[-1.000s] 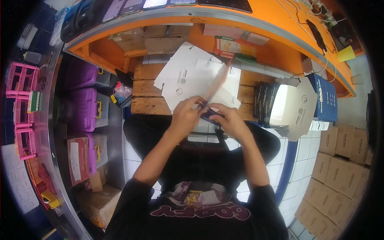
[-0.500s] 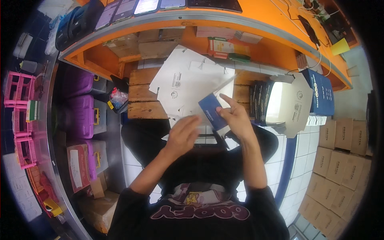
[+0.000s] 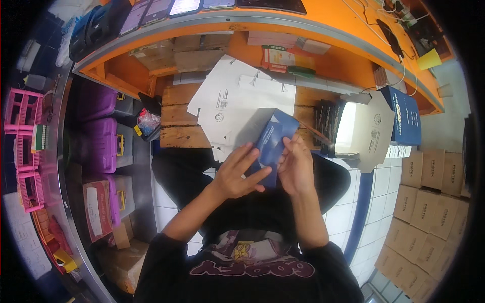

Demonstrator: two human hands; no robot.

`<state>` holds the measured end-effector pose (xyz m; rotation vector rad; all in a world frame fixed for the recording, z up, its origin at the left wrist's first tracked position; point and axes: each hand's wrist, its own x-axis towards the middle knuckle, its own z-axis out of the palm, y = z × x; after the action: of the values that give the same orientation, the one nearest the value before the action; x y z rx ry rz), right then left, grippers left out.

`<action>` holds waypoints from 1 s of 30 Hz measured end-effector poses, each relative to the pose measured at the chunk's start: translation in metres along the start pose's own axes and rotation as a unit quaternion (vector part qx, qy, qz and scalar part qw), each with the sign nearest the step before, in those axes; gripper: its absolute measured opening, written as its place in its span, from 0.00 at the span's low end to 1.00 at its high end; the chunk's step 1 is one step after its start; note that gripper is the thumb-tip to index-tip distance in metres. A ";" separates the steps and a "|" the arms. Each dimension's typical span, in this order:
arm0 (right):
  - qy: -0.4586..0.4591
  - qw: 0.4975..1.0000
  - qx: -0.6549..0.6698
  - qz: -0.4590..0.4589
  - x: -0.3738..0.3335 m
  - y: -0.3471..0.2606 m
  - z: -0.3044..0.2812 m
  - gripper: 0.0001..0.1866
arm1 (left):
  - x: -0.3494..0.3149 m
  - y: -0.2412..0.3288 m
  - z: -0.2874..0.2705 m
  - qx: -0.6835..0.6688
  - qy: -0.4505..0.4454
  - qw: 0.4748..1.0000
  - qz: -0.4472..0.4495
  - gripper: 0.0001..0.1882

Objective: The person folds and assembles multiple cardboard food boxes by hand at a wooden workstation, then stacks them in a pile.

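- Where my two hands meet, I have the glossy blue folded paperboard box (image 3: 275, 140) tilted above my lap, across the near edge of the slatted wooden tabletop (image 3: 179, 136).
- My left hand (image 3: 235, 173) is partly open, fingers spread against the box's left side; whether the thumb bears on it or only lies near, I can't tell.
- My right hand (image 3: 297, 164) is more curled, thumb and forefinger pinching the right edge; its other fingers bend in, and what they touch is hidden.
- I take this step to be working the folds. Even pressure from both sides should suit it, fingertips along a crease rather than poking mid-panel, where the thin board could buckle.
- A light right pinch would do, I think; squeezing hard might dent that edge or skew the corners.
- Beyond the box, flat white printed cardboard sheets (image 3: 237, 113) overlap from the tabletop's far edge to its near one; I'd keep my wrists clear of them.
- At the tabletop's right edge stand narrow navy cardboard boxes (image 3: 328, 118), beside an open white-lined cardboard piece (image 3: 376, 113).
- Past that stands a tall blue carton (image 3: 406, 118).
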<state>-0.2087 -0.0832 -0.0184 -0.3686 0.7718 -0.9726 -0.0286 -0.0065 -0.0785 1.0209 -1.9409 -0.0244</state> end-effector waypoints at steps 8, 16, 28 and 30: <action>-0.079 0.996 -0.009 0.025 -0.017 0.016 0.005 0.13 | 0.022 0.007 -0.019 0.047 0.033 0.993 -0.105 0.24; -0.101 0.995 0.020 -0.016 -0.013 0.038 -0.014 0.16 | 0.035 0.010 -0.022 0.025 0.019 0.992 -0.123 0.24; -0.103 0.992 -0.069 -0.033 -0.011 0.026 -0.015 0.13 | 0.030 0.032 -0.026 -0.045 0.055 0.979 -0.193 0.38; -0.101 0.994 -0.021 -0.043 -0.010 0.025 -0.022 0.08 | 0.036 0.034 -0.038 -0.125 0.011 0.968 -0.216 0.51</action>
<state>-0.2127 -0.0602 -0.0445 -0.5325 0.5977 -0.9836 -0.0314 0.0055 -0.0171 1.2439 -1.6129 -0.4883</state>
